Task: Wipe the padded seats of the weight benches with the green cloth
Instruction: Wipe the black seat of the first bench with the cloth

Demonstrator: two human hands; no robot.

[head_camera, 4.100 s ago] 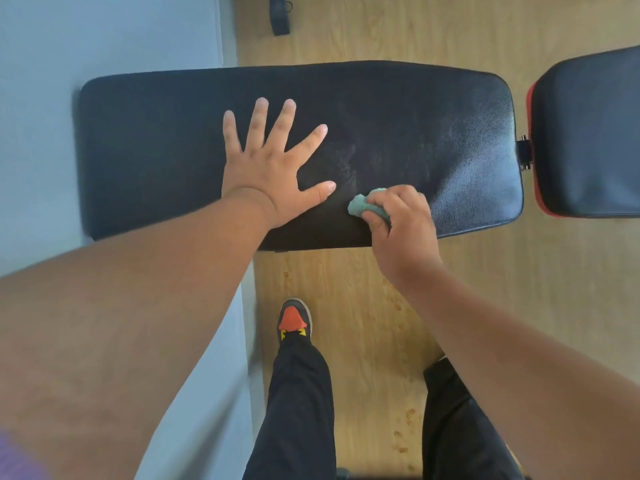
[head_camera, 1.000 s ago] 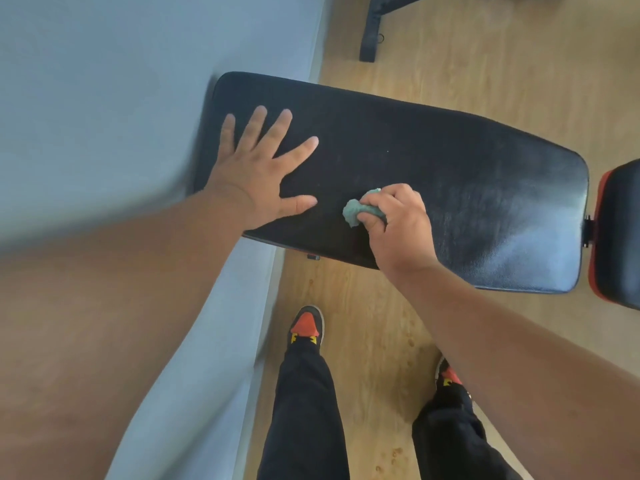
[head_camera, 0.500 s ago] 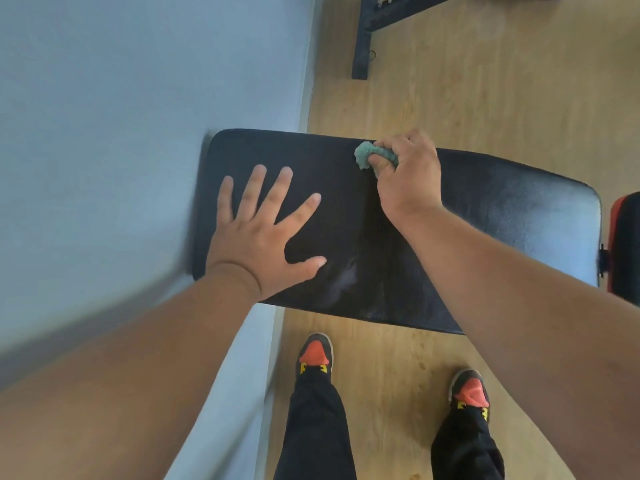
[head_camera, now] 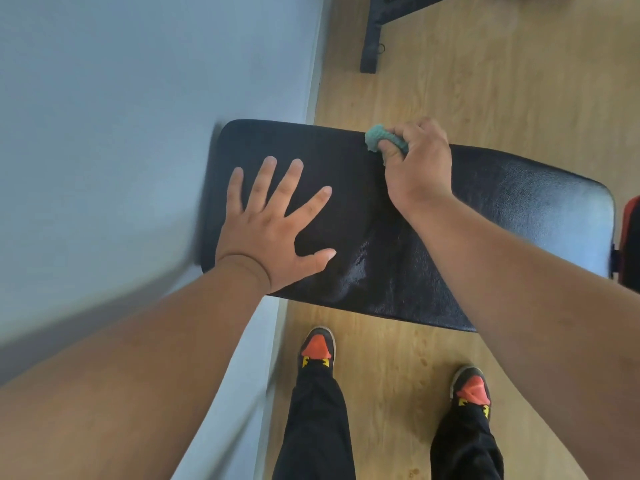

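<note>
Both hands are on the black padded vinyl bench seat (head_camera: 485,216). L hand (head_camera: 273,230) lies flat w/ all 5 fingers spread wide, palm down near the seat's near-left corner, holding nothing; prob. bracing the body for the reach across. R hand (head_camera: 417,164) has its fingers curled round the small bunched green cloth (head_camera: 375,138), pressing it onto the seat right at the far edge, roughly mid-length. Only a wad of cloth sticks out past the knuckles, so the grip looks tight enough for scrubbing pressure.

Seat's left end sits close to the pale blue wall (head_camera: 138,133); its right end meets a 2nd pad w/ red trim (head_camera: 632,237), only partly in frame. Faint sheen shows on the near-middle of the seat, maybe damp from wiping, can't be sure. 2 shoes w/ orange toes (head_camera: 317,346) stand on the wood floor (head_camera: 502,81) below the near edge.

Judging by this, the wipe is mid-stroke at the far edge; the right half and the 2nd pad likely remain.
</note>
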